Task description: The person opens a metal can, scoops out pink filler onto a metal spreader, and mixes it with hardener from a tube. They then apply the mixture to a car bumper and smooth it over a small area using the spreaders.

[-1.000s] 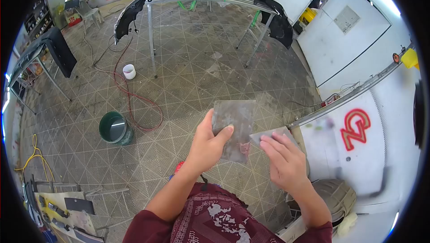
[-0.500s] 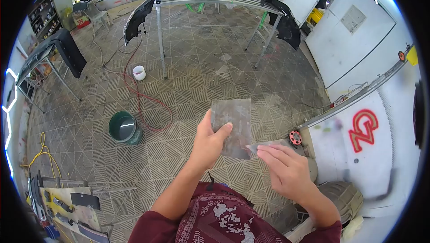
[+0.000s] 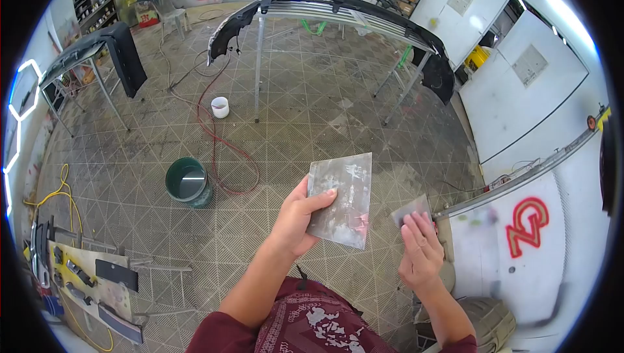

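My left hand (image 3: 302, 213) grips the left edge of a flat grey mixing plate (image 3: 341, 190), thumb on top and fingers beneath. Pale smears mark the plate's face, and a pink patch of putty (image 3: 359, 222) lies near its lower right corner. To the right, apart from the plate, my right hand (image 3: 422, 252) is closed on a thin grey putty spreader (image 3: 409, 209), with fingers pressed along its face. The thumb of this hand is mostly hidden.
On the floor stand a green bucket (image 3: 188, 183) of liquid and a white tub (image 3: 220, 107) beside a red hose (image 3: 216, 137). A black bumper (image 3: 351, 5) rests on a stand ahead. At lower left, small parts lie on a board (image 3: 117, 298). A white panel (image 3: 474, 242) flanks my right.
The spreader has come away from the plate's lower right edge and moved right and up, its face turned upward. The plate has tilted, and pink putty now shows on it. My view has shifted.
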Demonstrator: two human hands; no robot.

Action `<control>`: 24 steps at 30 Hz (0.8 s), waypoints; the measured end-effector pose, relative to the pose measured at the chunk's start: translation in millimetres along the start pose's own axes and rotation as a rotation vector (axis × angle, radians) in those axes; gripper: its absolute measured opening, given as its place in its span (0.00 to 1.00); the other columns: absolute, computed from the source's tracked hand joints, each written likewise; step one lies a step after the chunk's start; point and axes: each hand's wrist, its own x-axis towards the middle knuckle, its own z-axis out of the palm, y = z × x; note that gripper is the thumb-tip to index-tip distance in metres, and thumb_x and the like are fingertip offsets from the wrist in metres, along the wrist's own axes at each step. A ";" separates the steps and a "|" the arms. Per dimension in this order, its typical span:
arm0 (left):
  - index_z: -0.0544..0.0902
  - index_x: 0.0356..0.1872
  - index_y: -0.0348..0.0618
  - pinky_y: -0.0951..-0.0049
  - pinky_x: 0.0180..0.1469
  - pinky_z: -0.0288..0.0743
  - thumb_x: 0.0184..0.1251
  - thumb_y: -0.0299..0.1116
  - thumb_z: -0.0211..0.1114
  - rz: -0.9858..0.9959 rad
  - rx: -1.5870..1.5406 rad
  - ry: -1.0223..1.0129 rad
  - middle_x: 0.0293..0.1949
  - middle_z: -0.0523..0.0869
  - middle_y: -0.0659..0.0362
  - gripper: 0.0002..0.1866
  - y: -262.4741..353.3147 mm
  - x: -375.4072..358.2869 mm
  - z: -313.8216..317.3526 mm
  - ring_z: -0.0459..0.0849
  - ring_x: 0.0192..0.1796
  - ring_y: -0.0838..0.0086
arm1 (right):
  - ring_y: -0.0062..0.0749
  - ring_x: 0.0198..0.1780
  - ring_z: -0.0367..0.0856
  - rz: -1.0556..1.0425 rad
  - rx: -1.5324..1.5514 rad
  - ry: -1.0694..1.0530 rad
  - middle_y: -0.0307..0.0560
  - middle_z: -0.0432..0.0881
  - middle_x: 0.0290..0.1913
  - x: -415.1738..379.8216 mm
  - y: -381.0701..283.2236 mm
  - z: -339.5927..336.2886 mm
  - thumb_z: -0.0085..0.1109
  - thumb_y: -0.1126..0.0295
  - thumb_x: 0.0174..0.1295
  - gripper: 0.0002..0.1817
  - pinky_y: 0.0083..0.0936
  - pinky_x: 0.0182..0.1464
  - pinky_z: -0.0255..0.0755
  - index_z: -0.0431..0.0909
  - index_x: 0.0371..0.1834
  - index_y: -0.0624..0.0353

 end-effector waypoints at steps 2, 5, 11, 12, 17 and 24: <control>0.70 0.68 0.38 0.58 0.57 0.86 0.73 0.21 0.60 -0.012 0.016 0.017 0.57 0.84 0.50 0.24 -7.9 1.1 1.6 0.88 0.55 0.64 | 0.60 0.61 0.84 -0.001 0.087 0.068 0.57 0.87 0.57 19.5 -22.7 8.5 0.61 0.82 0.61 0.17 0.60 0.68 0.74 0.83 0.55 0.66; 0.70 0.68 0.38 0.59 0.58 0.86 0.72 0.21 0.60 -0.040 -0.005 0.025 0.57 0.84 0.50 0.24 -11.7 -1.2 3.5 0.88 0.55 0.64 | 0.62 0.60 0.84 -0.073 0.195 0.131 0.59 0.87 0.56 6.4 -22.1 28.6 0.59 0.83 0.62 0.17 0.62 0.67 0.74 0.82 0.54 0.67; 0.68 0.68 0.39 0.61 0.55 0.87 0.73 0.22 0.63 0.034 0.006 0.059 0.55 0.82 0.53 0.24 8.7 -16.5 -1.6 0.87 0.54 0.68 | 0.56 0.60 0.85 -0.046 0.156 0.057 0.61 0.87 0.55 1.1 1.8 23.6 0.54 0.84 0.67 0.17 0.54 0.67 0.75 0.81 0.57 0.69; 0.68 0.68 0.39 0.61 0.55 0.86 0.73 0.22 0.62 0.085 0.067 0.104 0.55 0.82 0.53 0.24 8.5 -17.3 -2.5 0.86 0.54 0.68 | 0.50 0.59 0.86 0.223 0.362 0.049 0.61 0.87 0.56 13.4 -15.4 15.6 0.53 0.83 0.68 0.18 0.46 0.67 0.75 0.80 0.60 0.70; 0.67 0.67 0.39 0.61 0.54 0.86 0.74 0.21 0.62 0.279 0.155 0.277 0.56 0.82 0.53 0.24 10.8 -23.7 -15.9 0.85 0.55 0.68 | 0.39 0.61 0.85 0.806 0.969 0.084 0.64 0.85 0.59 41.6 -20.5 31.5 0.52 0.80 0.72 0.20 0.29 0.65 0.74 0.76 0.66 0.71; 0.71 0.67 0.37 0.61 0.60 0.82 0.71 0.20 0.62 0.265 0.002 0.408 0.56 0.83 0.52 0.24 56.2 -23.9 -58.1 0.85 0.55 0.67 | 0.54 0.70 0.79 0.177 0.744 -0.141 0.62 0.83 0.64 105.3 -39.2 102.5 0.55 0.86 0.66 0.22 0.37 0.68 0.74 0.78 0.64 0.68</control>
